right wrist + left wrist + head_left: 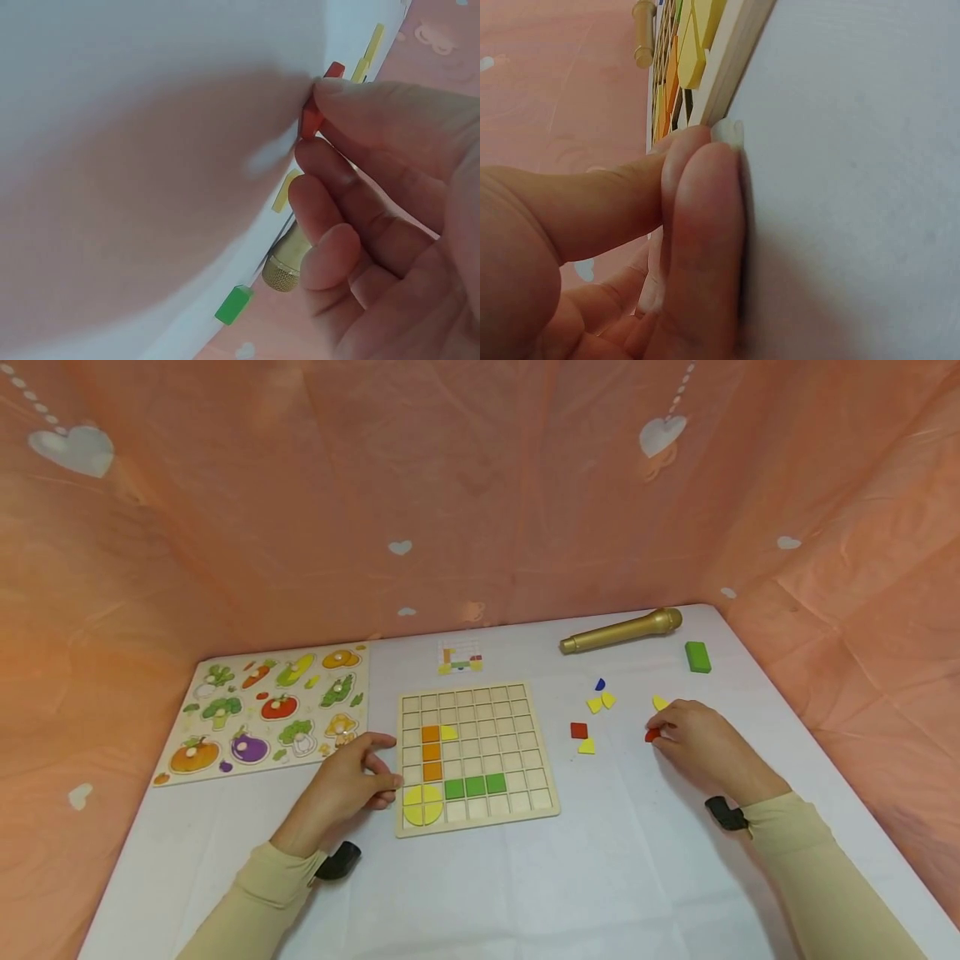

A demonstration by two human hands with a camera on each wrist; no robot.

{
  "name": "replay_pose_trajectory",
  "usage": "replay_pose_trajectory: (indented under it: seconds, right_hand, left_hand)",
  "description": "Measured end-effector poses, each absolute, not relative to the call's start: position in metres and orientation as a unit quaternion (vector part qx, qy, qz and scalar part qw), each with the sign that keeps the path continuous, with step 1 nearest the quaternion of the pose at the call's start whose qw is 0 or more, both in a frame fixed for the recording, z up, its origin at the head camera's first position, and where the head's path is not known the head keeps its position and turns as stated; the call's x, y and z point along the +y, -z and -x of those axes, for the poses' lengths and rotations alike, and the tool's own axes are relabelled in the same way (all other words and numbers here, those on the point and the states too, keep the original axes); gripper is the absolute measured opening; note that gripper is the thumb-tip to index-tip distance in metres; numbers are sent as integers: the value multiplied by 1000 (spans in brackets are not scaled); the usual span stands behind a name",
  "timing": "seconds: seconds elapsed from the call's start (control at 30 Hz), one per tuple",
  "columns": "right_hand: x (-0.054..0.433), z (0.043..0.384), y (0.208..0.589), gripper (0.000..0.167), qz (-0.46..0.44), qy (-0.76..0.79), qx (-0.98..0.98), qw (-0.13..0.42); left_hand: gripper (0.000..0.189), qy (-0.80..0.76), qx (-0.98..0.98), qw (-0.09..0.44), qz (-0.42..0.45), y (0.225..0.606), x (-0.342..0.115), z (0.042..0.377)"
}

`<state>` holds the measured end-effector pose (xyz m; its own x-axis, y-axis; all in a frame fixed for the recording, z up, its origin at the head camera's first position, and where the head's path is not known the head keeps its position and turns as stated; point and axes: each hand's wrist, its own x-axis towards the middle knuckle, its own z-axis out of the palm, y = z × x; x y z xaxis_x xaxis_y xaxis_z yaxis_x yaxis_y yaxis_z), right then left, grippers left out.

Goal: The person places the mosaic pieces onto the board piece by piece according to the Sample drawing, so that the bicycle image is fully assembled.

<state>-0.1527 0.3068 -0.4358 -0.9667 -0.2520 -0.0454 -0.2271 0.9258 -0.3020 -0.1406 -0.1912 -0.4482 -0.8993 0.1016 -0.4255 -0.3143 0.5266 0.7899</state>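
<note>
My left hand (345,783) is at the left edge of a wooden grid board (487,823), its thumb and fingertips spread along that edge and touching it. Set in the grid are orange squares (431,752), green squares (475,786), a yellow piece (447,732) and yellow quarter-circle tiles (413,797) forming a disc. Over on the right, my right hand (693,745) pinches a red tile (310,118) between thumb and index finger, close over the table; the fingers partly hide it. Just beyond that hand lies a yellow tile (659,702).
Between board and right hand lie a red square (579,731), yellow tiles (587,747) and a blue half-circle (600,684). Behind are a pattern card (460,657), a gold microphone (621,632) and a green block (697,657). A vegetable puzzle (273,710) lies left.
</note>
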Motion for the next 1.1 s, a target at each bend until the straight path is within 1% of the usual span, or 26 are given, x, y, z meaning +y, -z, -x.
replay_pose_trajectory:
  seconds: [0.17, 0.37, 0.6, 0.83, 1.1]
  right_hand:
    - [303, 151, 434, 10, 126, 158, 979, 40]
    - [293, 154, 429, 9, 150, 169, 974, 30]
    - [275, 159, 425, 13, 139, 192, 970, 50]
    - [242, 165, 421, 17, 134, 215, 966, 59]
    - [201, 171, 426, 12, 187, 227, 955, 40]
  left_hand:
    - [63, -484, 845, 217, 63, 448, -192, 141]
    - [62, -485, 845, 216, 61, 448, -192, 141]
    - [61, -487, 843, 218, 66, 448, -191, 141]
    - [62, -489, 843, 217, 65, 446, -191, 141]
    - [63, -493, 840, 216, 58, 445, -191, 141]
